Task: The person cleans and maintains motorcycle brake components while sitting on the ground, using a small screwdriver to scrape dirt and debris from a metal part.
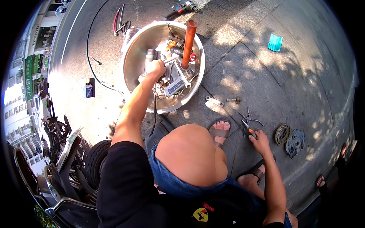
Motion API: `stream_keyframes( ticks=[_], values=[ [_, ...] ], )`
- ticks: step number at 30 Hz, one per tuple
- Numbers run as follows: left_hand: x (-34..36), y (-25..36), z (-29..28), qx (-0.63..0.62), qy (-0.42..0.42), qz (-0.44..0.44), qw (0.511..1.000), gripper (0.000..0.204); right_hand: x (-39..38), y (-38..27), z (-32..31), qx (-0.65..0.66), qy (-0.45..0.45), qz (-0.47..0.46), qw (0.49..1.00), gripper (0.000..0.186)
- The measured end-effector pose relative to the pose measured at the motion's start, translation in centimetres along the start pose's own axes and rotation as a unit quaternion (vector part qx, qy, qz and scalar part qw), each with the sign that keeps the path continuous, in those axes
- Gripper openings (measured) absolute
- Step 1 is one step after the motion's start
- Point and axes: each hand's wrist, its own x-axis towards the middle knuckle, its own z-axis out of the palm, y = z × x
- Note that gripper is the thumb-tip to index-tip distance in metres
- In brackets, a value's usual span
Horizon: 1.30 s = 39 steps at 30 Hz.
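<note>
The right hand is curled around what looks like a screwdriver — orange and dark handle, long axis running toward eleven o'clock, beside grey pliers on the pavement. At ten o'clock from there, the left hand, clearly the nearer to the tools, sits inside a round, shiny metal basin — fingers bunched; I cannot tell what they grip. A reddish-brown handle rises at its two o'clock.
</note>
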Motion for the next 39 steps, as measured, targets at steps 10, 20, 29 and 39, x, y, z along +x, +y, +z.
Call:
stream_keyframes(
  ticks=[10, 20, 29, 39],
  values=[
    [-2.0, 4.1, -1.5, -0.022, -0.103, -0.030, 0.994, 0.032, 0.5, 0.2, -0.5, -0.001, 0.005, -0.006, 1.000, 0.029],
    [-1.9, 4.7, -1.3, -0.073, -0.076, -0.034, 0.994, 0.039, 0.7, 1.1, -0.4, -0.007, 0.013, -0.019, 1.000, 0.028],
    [-3.3, 2.2, 0.9, -0.130, 0.138, -0.034, 0.981, 0.051, 0.1, 0.7, -0.7, -0.009, 0.007, -0.004, 1.000, 0.029],
    [-1.8, 3.8, 1.9, 0.089, 0.054, 0.030, 0.994, 0.024, -0.2, 0.6, -0.3, -0.021, -0.001, 0.012, 1.000, 0.028]
  ],
)
